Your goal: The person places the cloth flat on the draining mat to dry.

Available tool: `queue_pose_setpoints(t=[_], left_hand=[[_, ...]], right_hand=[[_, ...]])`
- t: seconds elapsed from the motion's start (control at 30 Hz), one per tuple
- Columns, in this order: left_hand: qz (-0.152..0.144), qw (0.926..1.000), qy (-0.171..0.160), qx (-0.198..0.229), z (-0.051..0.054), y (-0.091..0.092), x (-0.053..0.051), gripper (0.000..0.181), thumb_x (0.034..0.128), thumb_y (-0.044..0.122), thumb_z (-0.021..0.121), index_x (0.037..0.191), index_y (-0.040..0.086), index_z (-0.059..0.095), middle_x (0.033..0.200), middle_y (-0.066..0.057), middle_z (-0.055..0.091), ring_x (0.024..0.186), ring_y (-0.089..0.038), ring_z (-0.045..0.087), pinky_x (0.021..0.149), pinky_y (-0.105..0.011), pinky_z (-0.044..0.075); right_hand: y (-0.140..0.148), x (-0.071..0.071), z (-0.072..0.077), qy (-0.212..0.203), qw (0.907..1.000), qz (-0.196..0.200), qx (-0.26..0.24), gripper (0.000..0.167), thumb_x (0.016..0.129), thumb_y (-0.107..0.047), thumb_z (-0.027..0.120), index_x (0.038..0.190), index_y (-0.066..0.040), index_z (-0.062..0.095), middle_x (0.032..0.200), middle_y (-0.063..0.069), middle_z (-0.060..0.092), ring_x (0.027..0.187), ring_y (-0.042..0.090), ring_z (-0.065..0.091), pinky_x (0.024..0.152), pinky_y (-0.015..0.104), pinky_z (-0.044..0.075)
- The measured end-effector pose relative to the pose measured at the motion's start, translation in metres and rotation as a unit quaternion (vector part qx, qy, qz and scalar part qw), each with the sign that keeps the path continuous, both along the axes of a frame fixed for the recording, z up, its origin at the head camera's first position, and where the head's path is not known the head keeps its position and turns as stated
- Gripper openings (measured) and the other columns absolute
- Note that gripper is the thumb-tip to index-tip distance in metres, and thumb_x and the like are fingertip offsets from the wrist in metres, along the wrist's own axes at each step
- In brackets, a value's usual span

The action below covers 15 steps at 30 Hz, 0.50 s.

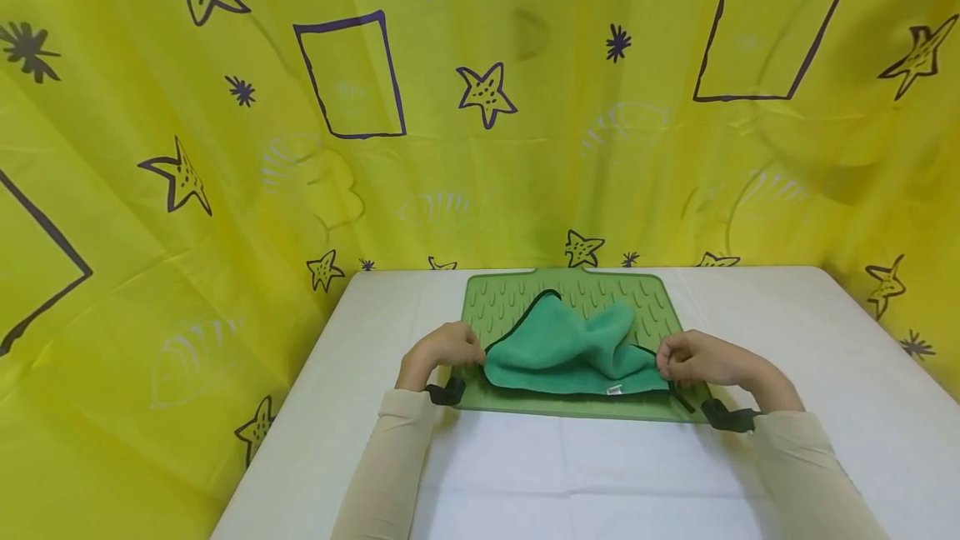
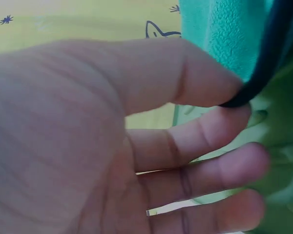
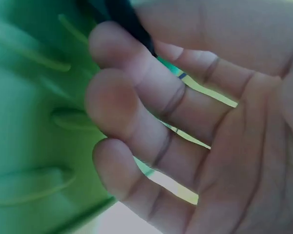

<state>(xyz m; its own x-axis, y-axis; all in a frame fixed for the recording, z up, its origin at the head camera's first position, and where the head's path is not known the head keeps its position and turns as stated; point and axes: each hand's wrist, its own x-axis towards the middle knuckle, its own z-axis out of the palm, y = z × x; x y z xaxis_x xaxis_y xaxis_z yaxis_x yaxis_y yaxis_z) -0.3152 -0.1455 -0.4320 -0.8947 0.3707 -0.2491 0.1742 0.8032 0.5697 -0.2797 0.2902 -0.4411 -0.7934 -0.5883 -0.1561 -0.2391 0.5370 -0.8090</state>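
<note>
A green cloth (image 1: pixel 555 348) with dark edging and a small white label lies rumpled over a green ridged mat (image 1: pixel 487 298). My left hand (image 1: pixel 450 345) pinches the cloth's left corner between thumb and index finger; the left wrist view shows the dark edging (image 2: pixel 254 90) held at the fingertips. At the other end, my right hand (image 1: pixel 697 359) pinches the right corner, where a dark strip (image 1: pixel 681 398) hangs below the fingers. The cloth's middle bunches up in folds between both hands. In the right wrist view, thumb and fingers close on the dark edging (image 3: pixel 129 22).
The mat rests on a white table (image 1: pixel 525 473) near its far edge. Behind and to the left hangs a yellow curtain (image 1: pixel 450 173) with stars and square outlines. Black straps (image 1: pixel 731 417) sit at both wrists, close to the mat.
</note>
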Motion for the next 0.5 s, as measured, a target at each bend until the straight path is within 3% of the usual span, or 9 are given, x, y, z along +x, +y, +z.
queue_pose_setpoints(t=[0.13, 0.33, 0.5], left_hand=[[0.008, 0.9999, -0.008, 0.005, -0.001, 0.001, 0.000, 0.026, 0.0934, 0.023, 0.069, 0.076, 0.004, 0.073, 0.068, -0.004, 0.065, 0.058, -0.014, 0.054, 0.053, -0.025, 0.038], [0.052, 0.9958, 0.067, 0.032, 0.001, 0.006, -0.004, 0.026, 0.0981, 0.030, 0.065, 0.101, 0.007, 0.075, 0.086, -0.008, 0.073, 0.064, -0.015, 0.058, 0.057, -0.028, 0.044], [0.081, 0.9878, 0.127, 0.039, 0.004, 0.013, -0.006, 0.023, 0.0960, 0.028, 0.066, 0.103, 0.009, 0.076, 0.088, -0.005, 0.071, 0.068, -0.015, 0.057, 0.057, -0.028, 0.044]], right_hand=[[0.002, 0.000, 0.002, 0.015, 0.9997, -0.017, 0.011, 0.009, 0.100, -0.006, 0.056, 0.099, 0.000, 0.063, 0.084, 0.005, 0.058, 0.072, 0.013, 0.055, 0.064, 0.029, 0.048], [0.008, -0.001, 0.011, 0.088, 0.9871, -0.132, 0.022, 0.018, 0.104, -0.017, 0.057, 0.106, 0.000, 0.064, 0.092, 0.011, 0.062, 0.076, 0.017, 0.056, 0.068, 0.031, 0.050], [0.007, -0.007, 0.015, 0.141, 0.9708, -0.194, 0.012, 0.026, 0.106, -0.022, 0.055, 0.111, 0.002, 0.064, 0.095, 0.013, 0.065, 0.079, 0.014, 0.058, 0.069, 0.030, 0.052]])
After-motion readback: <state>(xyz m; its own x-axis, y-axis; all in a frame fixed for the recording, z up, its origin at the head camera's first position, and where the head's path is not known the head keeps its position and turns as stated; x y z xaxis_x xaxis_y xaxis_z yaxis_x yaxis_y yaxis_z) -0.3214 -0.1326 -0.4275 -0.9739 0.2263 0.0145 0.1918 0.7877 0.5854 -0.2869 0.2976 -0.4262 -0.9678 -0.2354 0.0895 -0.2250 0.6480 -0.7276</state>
